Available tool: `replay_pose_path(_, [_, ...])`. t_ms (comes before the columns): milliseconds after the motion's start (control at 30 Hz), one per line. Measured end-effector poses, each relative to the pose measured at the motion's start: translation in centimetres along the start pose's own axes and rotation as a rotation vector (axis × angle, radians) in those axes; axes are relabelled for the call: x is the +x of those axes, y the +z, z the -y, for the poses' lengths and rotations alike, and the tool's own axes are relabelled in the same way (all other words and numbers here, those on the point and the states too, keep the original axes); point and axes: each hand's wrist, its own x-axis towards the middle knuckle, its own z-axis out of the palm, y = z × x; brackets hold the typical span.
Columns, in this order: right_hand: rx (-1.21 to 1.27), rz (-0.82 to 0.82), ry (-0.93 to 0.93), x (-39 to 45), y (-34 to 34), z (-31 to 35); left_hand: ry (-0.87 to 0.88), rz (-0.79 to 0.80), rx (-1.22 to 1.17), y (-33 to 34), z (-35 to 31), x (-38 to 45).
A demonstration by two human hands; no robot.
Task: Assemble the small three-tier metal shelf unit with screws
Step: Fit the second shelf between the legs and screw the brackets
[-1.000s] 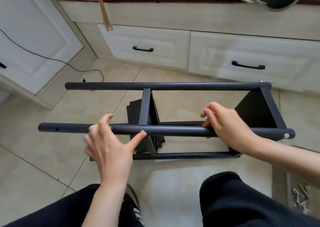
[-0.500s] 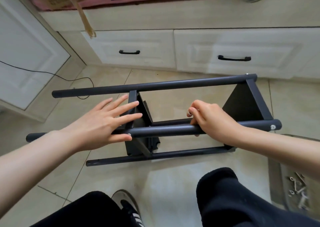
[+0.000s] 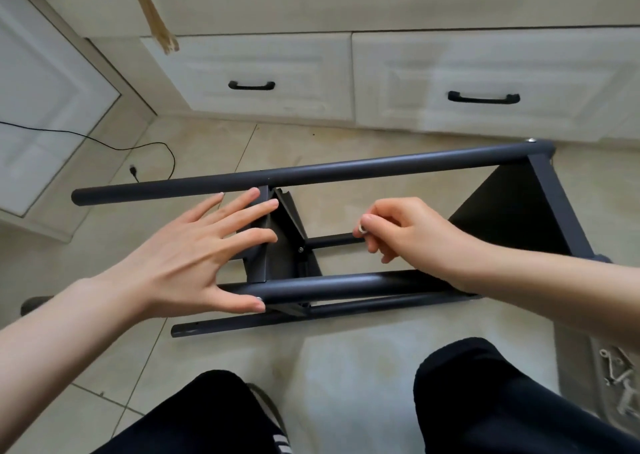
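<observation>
**Observer 1:** On the floor (image 3: 207,148), before the drawers (image 3: 249,79), the shelf frame (image 3: 346,173) lies on its side. Four poles run left to right. An end tier (image 3: 512,218) is fixed at the right; the middle tier (image 3: 287,245) sits partway along. What do the hands hold?

**Observer 2:** Left hand (image 3: 194,256): spread flat, fingers against the middle tier, thumb against the near pole (image 3: 346,285). It grips nothing; it braces. Right hand (image 3: 398,231): curled, pinching a small silver part (image 3: 362,229), probably a screw, at the fingertips.

**Observer 1:** Risks?

**Observer 2:** Three, by my judgement. First, the screw is small and held by the fingertips only; a slip drops it among the poles or sends it rolling across the tiles. Second, the middle tier looks unsecured on some corners. If the left hand eases off, the tier may tilt and its hole will no longer meet the pole's hole. Third, a screw started at an angle may cross-thread.

**Observer 1:** Spares?

**Observer 2:** Loose hardware (image 3: 616,374) lies at the far right, beside the knee (image 3: 485,384). A careless shift of the leg could scatter it.
</observation>
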Motion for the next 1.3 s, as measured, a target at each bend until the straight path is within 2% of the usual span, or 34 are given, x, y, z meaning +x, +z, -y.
replay_pose_path(167, [0.263,0.176,0.163,3.1,2.6,0.9,-0.019,0.004,-0.112,0.5,-0.1,-0.2])
replay_pose_path(267, [0.27,0.237,0.196,4.4,4.3,1.1,-0.026,0.023,-0.178,0.7,0.0,-0.1])
replay_pose_path(533, [0.337,0.57,0.38,6.7,6.8,1.3,-0.008,-0.028,-0.244,1.5,0.1,-0.1])
replay_pose_path(800, [0.393,0.714,0.478,7.9,7.0,1.5,-0.023,-0.067,-0.333,2.2,0.1,-0.2])
replay_pose_path(1300, [0.392,0.833,0.412,7.8,7.9,1.2,0.0,-0.1,-0.373,2.5,0.1,-0.2])
